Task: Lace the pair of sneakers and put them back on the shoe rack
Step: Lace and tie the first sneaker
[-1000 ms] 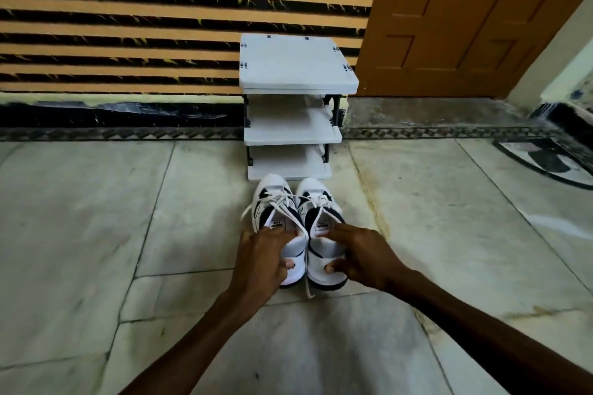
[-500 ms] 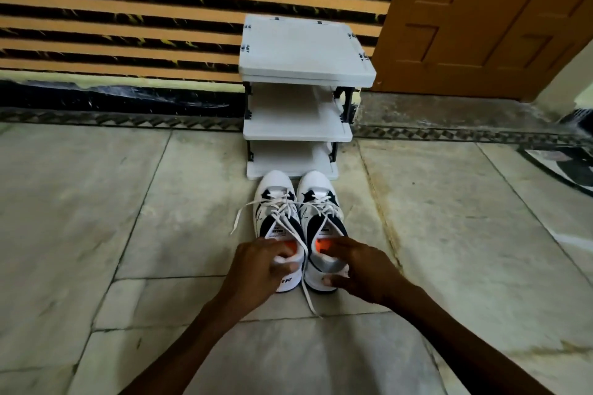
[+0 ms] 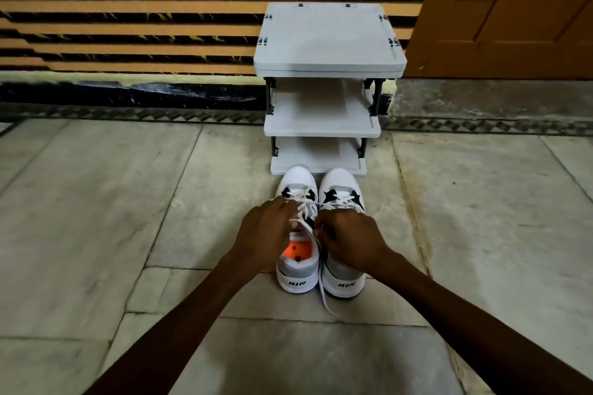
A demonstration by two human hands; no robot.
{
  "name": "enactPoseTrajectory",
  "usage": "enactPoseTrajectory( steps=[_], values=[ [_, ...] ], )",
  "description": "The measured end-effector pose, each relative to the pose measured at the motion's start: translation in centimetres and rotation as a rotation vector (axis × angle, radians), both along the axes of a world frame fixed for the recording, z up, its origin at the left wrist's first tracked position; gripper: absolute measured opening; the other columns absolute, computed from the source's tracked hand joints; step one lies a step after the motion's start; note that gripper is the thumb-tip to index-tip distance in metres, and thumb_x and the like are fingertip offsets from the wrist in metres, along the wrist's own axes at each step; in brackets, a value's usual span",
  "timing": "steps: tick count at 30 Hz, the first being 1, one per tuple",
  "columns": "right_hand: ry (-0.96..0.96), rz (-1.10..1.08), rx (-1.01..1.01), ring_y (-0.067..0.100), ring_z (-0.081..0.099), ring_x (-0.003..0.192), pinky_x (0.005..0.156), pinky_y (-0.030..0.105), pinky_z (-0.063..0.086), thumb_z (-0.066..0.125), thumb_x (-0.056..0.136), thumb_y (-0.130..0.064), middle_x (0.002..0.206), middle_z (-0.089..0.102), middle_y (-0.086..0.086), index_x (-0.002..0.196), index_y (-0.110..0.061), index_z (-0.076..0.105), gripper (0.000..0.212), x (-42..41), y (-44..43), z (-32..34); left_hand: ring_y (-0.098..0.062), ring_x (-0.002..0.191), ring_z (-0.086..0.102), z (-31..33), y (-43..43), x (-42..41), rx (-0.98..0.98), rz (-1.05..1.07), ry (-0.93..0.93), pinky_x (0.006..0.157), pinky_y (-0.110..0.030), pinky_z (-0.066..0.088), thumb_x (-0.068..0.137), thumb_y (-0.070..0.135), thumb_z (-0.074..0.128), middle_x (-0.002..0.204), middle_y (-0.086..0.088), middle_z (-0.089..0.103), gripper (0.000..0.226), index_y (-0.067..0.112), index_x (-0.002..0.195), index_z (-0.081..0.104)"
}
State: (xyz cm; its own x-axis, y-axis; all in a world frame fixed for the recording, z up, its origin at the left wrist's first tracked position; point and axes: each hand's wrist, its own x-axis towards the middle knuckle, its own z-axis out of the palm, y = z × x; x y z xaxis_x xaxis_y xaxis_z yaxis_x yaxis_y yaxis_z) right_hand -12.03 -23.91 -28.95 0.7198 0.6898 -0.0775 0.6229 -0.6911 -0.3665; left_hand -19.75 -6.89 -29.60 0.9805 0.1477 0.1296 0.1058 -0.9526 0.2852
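pinching the white lace (image 3: pixel 306 228) of the left sneaker (image 3: pixel 296 234) between the curled fingers of the left hand (image 3: pixel 266 234) and the right hand (image 3: pixel 348 239), both closed and working just above the tongue, knuckles almost touching over the gap between the two shoes. holding the strands up off the eyelets, likely for tension while pulling the crossings snug. reaching across with the right hand, so resting over the right sneaker (image 3: pixel 343 199) and hiding its middle; cannot tell whether that shoe's lacing is finished, though crossings are showing near its toe. trailing one loose end (image 3: pixel 325 298) down between the heels onto the floor (image 3: pixel 128 202), probably slack waiting to be drawn through. showing an orange insole (image 3: pixel 298 250) inside the open left shoe. sitting side by side, toes pointing at the shoe rack (image 3: pixel 329 38), nearly touching its bottom shelf, seemingly parked there for a short lift afterwards. standing empty on all three shelves, against a striped wall (image 3: pixel 128 9) beside a wooden door (image 3: pixel 513 9). judging the lacing step unfinished and the putting away not yet begun.
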Motion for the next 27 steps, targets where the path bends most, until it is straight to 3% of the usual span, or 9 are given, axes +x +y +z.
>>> enactPoseTrajectory(
  steps=[1, 5, 13, 15, 17, 19, 20, 23, 27],
  values=[
    [0.006, -0.003, -0.003, 0.023, 0.064, 0.100, 0.070, 0.030, 0.043, 0.052, 0.089, -0.033, 0.104, 0.071, -0.004, 0.101, -0.030, 0.065, 0.018, 0.0, 0.1, -0.2, -0.022, 0.080, 0.059, 0.3, 0.3, -0.1, -0.173, 0.078, 0.032, 0.065, -0.032, 0.042, 0.086, 0.015, 0.060, 0.087, 0.001, 0.059, 0.006, 0.021, 0.084, 0.057],
    [0.019, -0.061, 0.028, 0.024, 0.065, 0.096, 0.066, 0.029, 0.043, 0.049, 0.089, -0.029, 0.104, 0.070, -0.004, 0.097, -0.029, 0.065, 0.018, -0.8, -0.3, -1.1, -0.014, 0.053, 0.036, 1.8, 2.4, -0.6, -1.117, 0.496, 0.114, 0.048, -0.024, 0.026, 0.099, 0.032, 0.046, 0.059, 0.004, 0.047, 0.038, 0.021, 0.063, 0.051],
    [-0.258, -0.297, -0.081, 0.038, 0.052, 0.109, 0.080, 0.048, 0.045, 0.064, 0.076, -0.030, 0.116, 0.062, 0.010, 0.105, -0.021, 0.066, 0.031, -3.5, 0.6, -2.2, -0.017, 0.053, 0.036, 3.1, 7.2, -3.7, -1.538, 0.886, -0.175, 0.053, -0.027, 0.026, 0.093, 0.066, 0.025, 0.060, 0.001, 0.046, 0.060, 0.019, 0.056, 0.036],
    [-0.185, -0.346, -0.126, 0.040, 0.042, 0.122, 0.087, 0.053, 0.044, 0.061, 0.075, -0.034, 0.131, 0.051, 0.012, 0.114, -0.024, 0.060, 0.041, -3.6, 0.3, -2.2, -0.020, 0.058, 0.044, 3.3, 7.9, -3.4, -1.446, 0.942, -0.169, 0.055, -0.029, 0.033, 0.094, 0.060, 0.033, 0.072, -0.005, 0.054, 0.056, 0.017, 0.060, 0.044],
    [-0.091, -0.356, -0.125, 0.041, 0.032, 0.130, 0.091, 0.056, 0.044, 0.061, 0.077, -0.035, 0.142, 0.040, 0.012, 0.122, -0.025, 0.053, 0.046, -3.5, 0.3, -2.1, -0.033, 0.088, 0.058, 2.4, 7.7, -2.8, -0.912, 0.944, 0.041, 0.076, -0.039, 0.047, 0.092, 0.053, 0.045, 0.102, -0.018, 0.060, 0.048, 0.010, 0.078, 0.062],
    [-0.024, -0.358, -0.106, 0.041, 0.030, 0.132, 0.092, 0.056, 0.044, 0.061, 0.079, -0.033, 0.146, 0.034, 0.012, 0.127, -0.025, 0.050, 0.049, -3.5, 0.6, -1.9, -0.035, 0.118, 0.043, 1.7, 6.2, -2.6, -0.373, 0.828, 0.131, 0.098, -0.046, 0.037, 0.085, 0.051, 0.056, 0.127, -0.014, 0.044, 0.040, 0.013, 0.097, 0.065],
    [-0.010, -0.358, -0.105, 0.041, 0.030, 0.131, 0.092, 0.056, 0.044, 0.061, 0.080, -0.032, 0.146, 0.034, 0.011, 0.128, -0.025, 0.049, 0.050, -3.5, 0.7, -1.9, -0.033, 0.122, 0.038, 1.6, 5.2, -2.6, -0.265, 0.743, 0.090, 0.100, -0.047, 0.033, 0.081, 0.049, 0.062, 0.130, -0.009, 0.039, 0.036, 0.017, 0.098, 0.064],
    [-0.027, -0.366, -0.111, 0.042, 0.036, 0.126, 0.090, 0.054, 0.047, 0.061, 0.079, -0.031, 0.143, 0.037, 0.011, 0.125, -0.025, 0.052, 0.048, -3.5, 0.5, -1.8, -0.029, 0.116, 0.049, 0.9, 2.3, -2.4, -0.279, 0.468, 0.095, 0.095, -0.042, 0.041, 0.081, 0.048, 0.063, 0.122, -0.003, 0.046, 0.031, 0.022, 0.098, 0.060],
    [-0.045, -0.382, -0.102, 0.041, 0.038, 0.124, 0.088, 0.051, 0.048, 0.062, 0.077, -0.032, 0.141, 0.040, 0.010, 0.124, -0.027, 0.055, 0.048, -3.6, 0.2, -1.8, -0.032, 0.114, 0.057, 0.1, -1.1, -1.4, -0.147, 0.252, 0.271, 0.087, -0.041, 0.047, 0.085, 0.043, 0.059, 0.128, -0.005, 0.052, 0.047, 0.022, 0.126, 0.047]
  ],
)
